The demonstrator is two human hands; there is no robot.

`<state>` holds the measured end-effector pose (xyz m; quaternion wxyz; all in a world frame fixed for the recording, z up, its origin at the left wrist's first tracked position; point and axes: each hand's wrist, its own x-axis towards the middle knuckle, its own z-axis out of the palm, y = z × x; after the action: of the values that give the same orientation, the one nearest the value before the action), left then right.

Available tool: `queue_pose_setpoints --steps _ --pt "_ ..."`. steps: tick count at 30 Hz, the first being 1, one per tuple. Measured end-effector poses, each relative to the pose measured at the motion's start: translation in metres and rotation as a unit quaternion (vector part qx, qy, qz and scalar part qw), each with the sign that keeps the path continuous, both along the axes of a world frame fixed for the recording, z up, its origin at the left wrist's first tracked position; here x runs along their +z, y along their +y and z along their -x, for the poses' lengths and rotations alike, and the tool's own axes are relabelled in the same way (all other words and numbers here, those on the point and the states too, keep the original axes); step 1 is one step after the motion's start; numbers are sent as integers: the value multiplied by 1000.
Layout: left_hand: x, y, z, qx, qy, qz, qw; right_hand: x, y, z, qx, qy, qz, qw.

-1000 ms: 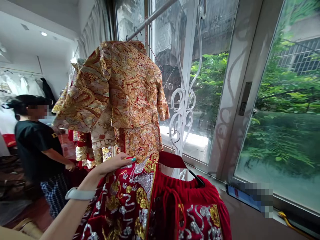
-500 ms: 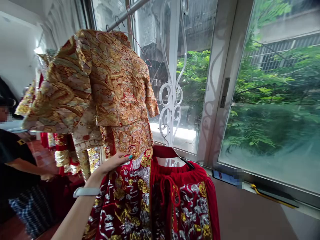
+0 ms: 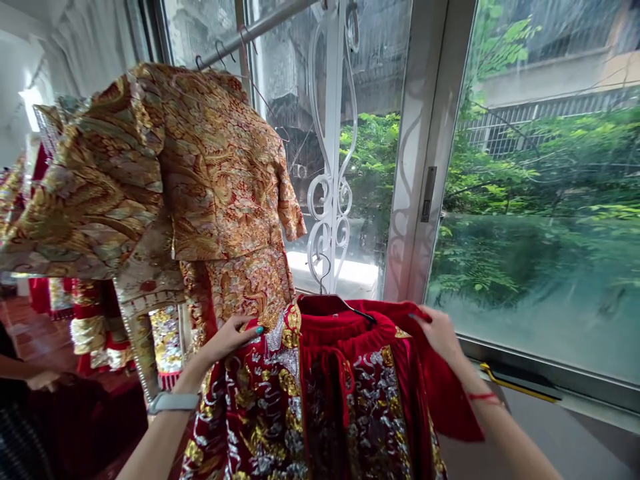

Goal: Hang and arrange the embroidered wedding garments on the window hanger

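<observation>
A red jacket (image 3: 250, 400) with gold and silver embroidery hangs open in front of me, around a red skirt (image 3: 365, 373) with a gathered waist and a tied red cord (image 3: 345, 383). Both are on a black hanger (image 3: 357, 311) with a metal hook. At the jacket's left shoulder, my left hand (image 3: 231, 340) is closed on the cloth, its thumb on top. My right hand (image 3: 443, 337) pinches the jacket's other side near the shoulder and holds it out to the right, so the plain red lining shows. The fingers beneath the cloth are hidden.
A gold brocade jacket (image 3: 220, 173) hangs from a metal rail (image 3: 270, 30) at the left, with more garments behind it. White scrollwork (image 3: 327, 200) stands before the window. A black and yellow object (image 3: 520, 383) lies on the sill. Another person's arm (image 3: 30, 373) shows at lower left.
My right hand has come into view and taken hold of the jacket's right side, drawing it outward. My left hand keeps its grip. The view has turned slightly right; the phone is no longer visible.
</observation>
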<state>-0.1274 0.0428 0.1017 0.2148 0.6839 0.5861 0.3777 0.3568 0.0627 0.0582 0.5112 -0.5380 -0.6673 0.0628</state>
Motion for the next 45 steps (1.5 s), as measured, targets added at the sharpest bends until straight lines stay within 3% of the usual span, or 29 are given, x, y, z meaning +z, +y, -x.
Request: queue_pose_setpoints --steps 2,4,6,7,9,11,14,16,18,22,24,28,30,33,36,37,39,42,45 --pt "-4 -1 1 4 -10 -12 1000 51 9 -10 -11 -57 -29 998" --pt "-9 -5 2 30 -21 -36 999 94 2 -16 -17 -113 -44 992" --pt "-14 -13 1 66 -22 -55 996 113 -21 -20 -35 -170 -45 984" --pt "-18 -17 1 80 -18 -61 995 110 -36 -21 -49 -191 -47 979" --pt "-24 -27 -2 94 -9 -69 993 78 -69 -18 -68 -207 -55 974" --pt "-31 -34 -6 100 0 -78 992 20 -97 -3 -58 -200 -55 977" --pt "-36 -44 -15 116 20 -89 989 -69 -121 44 -15 -185 -43 982" --pt "-37 -51 -22 136 36 -95 985 -101 -126 82 0 -158 -45 986" --pt "-37 -59 -31 161 45 -104 980 -104 -128 114 -10 -125 -51 991" --pt "-42 -79 -53 234 48 -138 961 -70 -131 148 -65 -74 -91 991" --pt "-46 -86 -64 266 52 -167 948 -66 -134 162 -70 -61 -106 990" --pt "-53 -84 -68 287 55 -248 924 -100 -137 200 2 -50 -92 995" --pt "-58 -79 -58 258 47 -254 931 -116 -135 205 43 -25 -64 997" --pt "-72 -70 -28 193 -15 -204 960 -116 -121 170 30 55 -50 997" --pt "-90 -61 6 164 -138 -128 968 -98 -82 97 -111 148 -90 979" --pt "-95 -58 16 164 -174 -103 965 -92 -64 73 -127 169 -81 974" --pt "-103 -52 28 168 -219 -66 959 -86 -25 38 -29 180 -19 983" --pt "-108 -47 31 176 -232 -63 955 -89 18 21 113 243 55 962" --pt "-105 -47 30 193 -239 -89 947 -89 34 25 122 273 51 953"
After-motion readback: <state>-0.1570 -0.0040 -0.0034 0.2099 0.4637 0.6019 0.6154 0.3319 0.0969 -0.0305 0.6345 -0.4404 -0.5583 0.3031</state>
